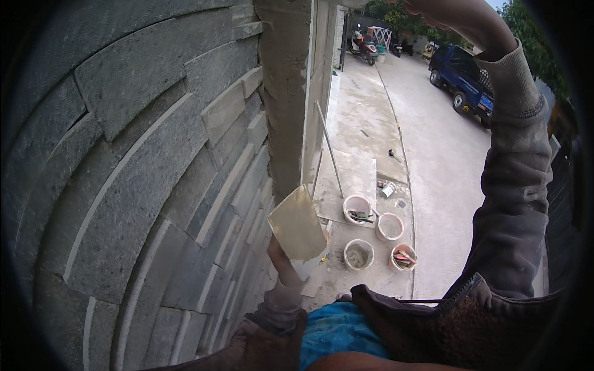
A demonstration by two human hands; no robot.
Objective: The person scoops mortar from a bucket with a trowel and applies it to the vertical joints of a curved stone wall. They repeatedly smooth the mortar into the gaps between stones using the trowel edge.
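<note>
My left hand (282, 264) is closed on the lower edge of a flat rectangular tan board (299, 224), held up close beside the stone-clad wall (148, 136). The board has rounded corners and a smeared-looking face; it hides most of the fingers. Raised high at the upper right, my right hand (473, 17) reaches toward the top of the grey cement-rendered pillar (286, 93). Its fingers look curled, and the picture's upper edge cuts part of them off. What they hold cannot be made out.
Below stand a bucket of tools (358, 210), a pale bucket (390, 227), a bucket of grey mix (359, 255) and a bucket with red-handled tools (403, 258). A long pole (330, 148) leans by the pillar. A blue pickup (463, 77) and a motorbike (364, 48) are parked beyond.
</note>
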